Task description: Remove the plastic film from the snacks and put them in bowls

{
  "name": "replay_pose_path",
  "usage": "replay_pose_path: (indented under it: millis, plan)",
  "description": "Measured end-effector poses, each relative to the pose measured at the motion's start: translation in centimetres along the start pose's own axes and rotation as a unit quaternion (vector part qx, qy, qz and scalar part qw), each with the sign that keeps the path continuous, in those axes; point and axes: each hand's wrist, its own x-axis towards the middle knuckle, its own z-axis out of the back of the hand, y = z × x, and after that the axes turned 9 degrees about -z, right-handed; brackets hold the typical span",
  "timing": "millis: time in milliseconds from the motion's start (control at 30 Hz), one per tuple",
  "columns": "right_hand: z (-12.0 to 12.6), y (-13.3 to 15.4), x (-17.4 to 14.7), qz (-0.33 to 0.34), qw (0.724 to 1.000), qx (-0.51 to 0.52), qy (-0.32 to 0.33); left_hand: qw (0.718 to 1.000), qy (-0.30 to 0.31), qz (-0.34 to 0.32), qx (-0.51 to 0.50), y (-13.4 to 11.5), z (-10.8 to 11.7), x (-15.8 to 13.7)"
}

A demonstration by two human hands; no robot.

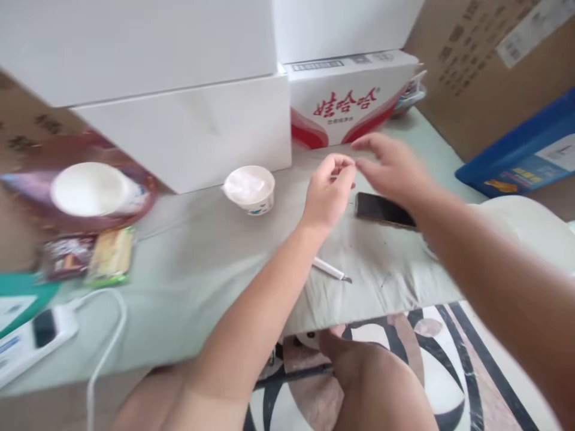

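My left hand (pixel 329 190) is closed in a pinch above the cloth-covered table; whatever its fingertips hold, if anything, is too small to make out. Close by on its right is my right hand (pixel 392 170), a little blurred, thumb and forefinger apart and its thumb by the left fingertips. A dark phone (pixel 383 211) lies flat under the right hand. Partly behind my left forearm lies a white pen-like tool (pixel 330 269) with a short grey metal tip. To the left of my hands stands a paper bowl (pixel 250 190) with whitish, translucent material inside.
White boxes (pixel 188 129) and a red-and-white carton (pixel 345 111) line the back. On the left are a large paper cup (pixel 96 190), two snack packets (pixel 108 256) and a power strip (pixel 40 338) with a white cable. A blue package (pixel 521 155) leans at right.
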Motion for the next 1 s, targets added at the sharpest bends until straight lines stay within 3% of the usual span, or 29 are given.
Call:
replay_pose_path:
  millis: [67, 200, 267, 367, 433, 533, 567, 633, 767, 900, 1000]
  plan:
    - [-3.4, 4.5, -4.7, 0.014, 0.994, 0.110, 0.020, 0.999, -0.024, -0.008, -0.030, -1.5, 3.5, -4.4]
    - [-10.0, 10.6, -11.2, -0.053, 0.967, 0.242, 0.056, 0.993, -0.116, -0.001, 0.011, -2.0, 11.6, -11.2]
    - [-12.2, 12.9, -13.4, -0.077, 0.953, 0.286, 0.058, 0.983, -0.173, 0.002, 0.060, -1.7, 15.9, -13.4]
    - [-14.2, 16.0, -15.8, -0.054, 0.945, 0.305, 0.102, 0.957, -0.248, 0.010, 0.152, -1.6, 22.3, -15.3]
    - [-15.2, 17.4, -16.8, -0.035, 0.943, 0.298, 0.142, 0.909, -0.315, 0.008, 0.274, -1.6, 26.2, -15.8]
    - [-16.9, 18.6, -17.6, -0.031, 0.943, 0.282, 0.176, 0.769, -0.384, 0.030, 0.510, -1.6, 30.7, -16.0]
    - [-17.5, 18.7, -17.7, -0.027, 0.944, 0.274, 0.183, 0.734, -0.380, 0.057, 0.561, -1.6, 31.6, -16.1]
    - [-18.5, 18.6, -17.7, -0.013, 0.947, 0.256, 0.196, 0.703, -0.336, 0.118, 0.616, -1.7, 32.7, -16.1]
    - [-19.5, 17.9, -17.7, -0.006, 0.951, 0.229, 0.205, 0.698, -0.261, 0.185, 0.641, -2.1, 32.6, -16.4]
    - [-19.7, 17.1, -17.8, -0.018, 0.951, 0.224, 0.214, 0.703, -0.271, 0.197, 0.628, -2.4, 32.2, -16.5]
    - [-19.4, 16.8, -17.8, -0.018, 0.951, 0.224, 0.214, 0.709, -0.282, 0.169, 0.624, -2.7, 33.4, -15.6]
